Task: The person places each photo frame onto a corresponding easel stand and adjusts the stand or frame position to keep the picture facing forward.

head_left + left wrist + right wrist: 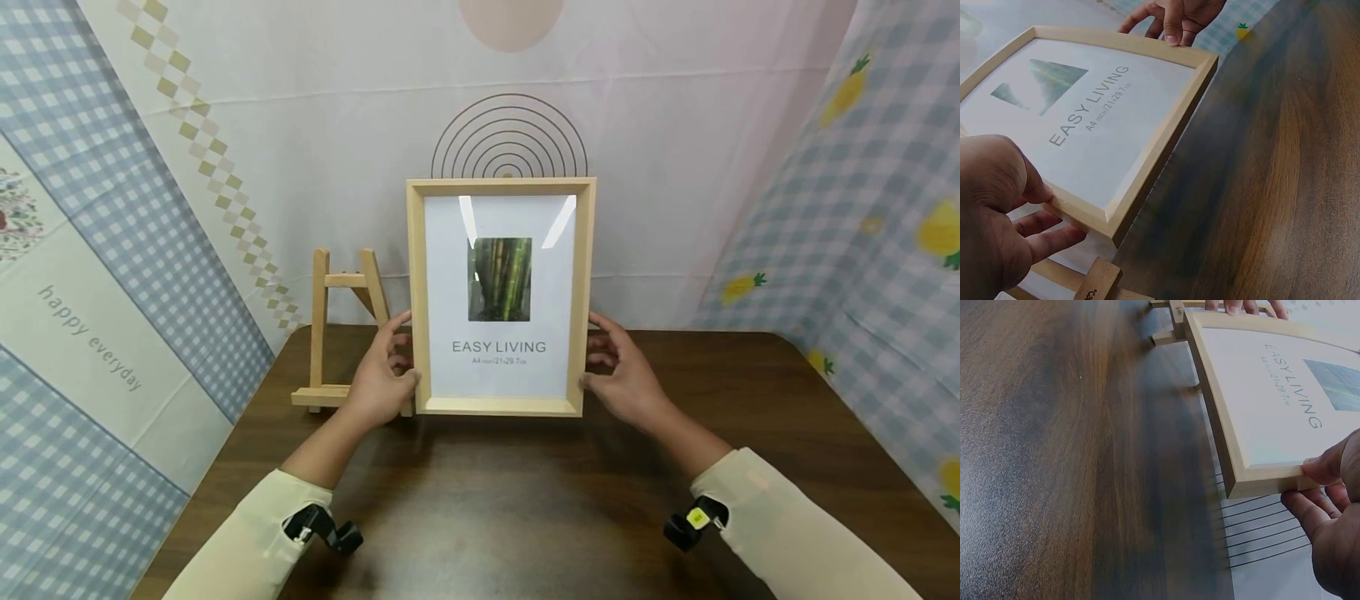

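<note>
A light wood picture frame (500,407) with a bamboo picture and the words EASY LIVING is held upright between both hands in the head view. My left hand (381,377) grips its left side near the bottom, thumb in front and fingers behind. On the opposite side my right hand (626,375) grips it at a similar height. In the left wrist view the left thumb presses the frame's edge (1079,211). The right wrist view shows the right thumb on the frame (1272,472) and fingers beneath. The fingertips behind the frame are partly hidden.
A small wooden easel (318,325) stands on the dark wood table (480,500), left of the frame and partly behind my left hand. A pale cloth with printed arcs (510,125) hangs behind. Checked cloths (892,150) hang at both sides.
</note>
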`<action>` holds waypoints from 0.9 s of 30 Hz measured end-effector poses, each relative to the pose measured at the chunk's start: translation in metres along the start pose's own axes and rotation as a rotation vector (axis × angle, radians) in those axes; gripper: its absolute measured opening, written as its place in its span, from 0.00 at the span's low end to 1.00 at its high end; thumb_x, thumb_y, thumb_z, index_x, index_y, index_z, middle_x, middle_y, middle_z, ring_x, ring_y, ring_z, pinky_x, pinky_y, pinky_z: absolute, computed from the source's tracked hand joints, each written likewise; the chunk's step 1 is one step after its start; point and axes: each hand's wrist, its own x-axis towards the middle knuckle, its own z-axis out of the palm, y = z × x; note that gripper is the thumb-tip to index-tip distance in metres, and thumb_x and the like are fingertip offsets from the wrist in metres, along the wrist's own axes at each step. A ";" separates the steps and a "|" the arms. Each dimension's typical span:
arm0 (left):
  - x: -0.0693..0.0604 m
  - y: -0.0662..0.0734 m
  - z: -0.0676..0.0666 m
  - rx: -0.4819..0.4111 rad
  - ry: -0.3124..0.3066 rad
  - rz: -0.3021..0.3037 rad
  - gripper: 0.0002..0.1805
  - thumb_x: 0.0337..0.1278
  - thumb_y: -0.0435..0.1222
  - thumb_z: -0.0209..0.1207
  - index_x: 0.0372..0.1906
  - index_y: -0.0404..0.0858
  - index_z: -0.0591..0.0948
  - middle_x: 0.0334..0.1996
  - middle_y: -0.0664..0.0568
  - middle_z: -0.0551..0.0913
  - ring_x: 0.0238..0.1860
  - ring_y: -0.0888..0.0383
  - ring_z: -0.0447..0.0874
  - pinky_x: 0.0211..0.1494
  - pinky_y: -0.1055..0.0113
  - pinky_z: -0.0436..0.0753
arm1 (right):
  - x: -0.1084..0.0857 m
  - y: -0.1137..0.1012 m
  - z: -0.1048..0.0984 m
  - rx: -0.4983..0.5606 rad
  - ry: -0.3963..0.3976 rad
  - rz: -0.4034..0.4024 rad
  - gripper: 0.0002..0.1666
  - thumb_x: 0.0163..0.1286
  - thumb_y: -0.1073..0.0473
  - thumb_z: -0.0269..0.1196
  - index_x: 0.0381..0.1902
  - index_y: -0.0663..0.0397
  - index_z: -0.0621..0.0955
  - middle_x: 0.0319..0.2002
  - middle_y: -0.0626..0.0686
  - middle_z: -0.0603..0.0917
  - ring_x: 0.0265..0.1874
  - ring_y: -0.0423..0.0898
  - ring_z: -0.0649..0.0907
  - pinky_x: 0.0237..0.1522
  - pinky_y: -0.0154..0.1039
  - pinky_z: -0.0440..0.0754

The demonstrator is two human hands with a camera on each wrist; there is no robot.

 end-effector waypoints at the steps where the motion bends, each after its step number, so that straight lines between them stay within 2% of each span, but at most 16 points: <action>1: 0.000 0.000 -0.001 0.005 -0.002 0.004 0.48 0.61 0.16 0.56 0.81 0.51 0.56 0.62 0.37 0.70 0.50 0.41 0.78 0.38 0.63 0.83 | 0.000 -0.001 0.000 -0.002 0.001 0.002 0.57 0.56 0.81 0.65 0.80 0.52 0.59 0.56 0.66 0.78 0.50 0.61 0.82 0.51 0.46 0.82; 9: 0.000 0.000 -0.005 0.020 0.006 0.029 0.47 0.62 0.16 0.55 0.81 0.49 0.55 0.63 0.35 0.69 0.50 0.40 0.78 0.42 0.59 0.81 | 0.002 -0.006 0.004 0.026 0.010 -0.012 0.56 0.55 0.82 0.65 0.80 0.53 0.60 0.55 0.67 0.79 0.49 0.61 0.82 0.45 0.33 0.82; 16: -0.001 -0.001 -0.007 0.024 0.014 0.035 0.47 0.62 0.16 0.55 0.81 0.48 0.55 0.62 0.35 0.69 0.50 0.39 0.78 0.44 0.59 0.81 | 0.003 -0.009 0.006 0.049 0.010 -0.012 0.56 0.54 0.83 0.65 0.79 0.52 0.61 0.54 0.68 0.79 0.49 0.62 0.83 0.46 0.37 0.82; 21: -0.001 0.000 -0.009 0.021 0.015 0.031 0.47 0.62 0.16 0.55 0.81 0.49 0.55 0.63 0.36 0.70 0.51 0.40 0.78 0.44 0.58 0.82 | 0.005 -0.010 0.006 0.048 0.005 -0.006 0.57 0.54 0.83 0.65 0.80 0.52 0.60 0.54 0.67 0.79 0.49 0.60 0.82 0.43 0.34 0.83; 27: -0.002 0.002 -0.011 0.005 0.018 0.026 0.47 0.63 0.16 0.55 0.81 0.50 0.55 0.64 0.36 0.70 0.52 0.39 0.78 0.43 0.59 0.82 | 0.007 -0.010 0.008 0.042 -0.007 -0.004 0.56 0.55 0.82 0.64 0.80 0.49 0.61 0.54 0.66 0.79 0.49 0.60 0.82 0.43 0.37 0.84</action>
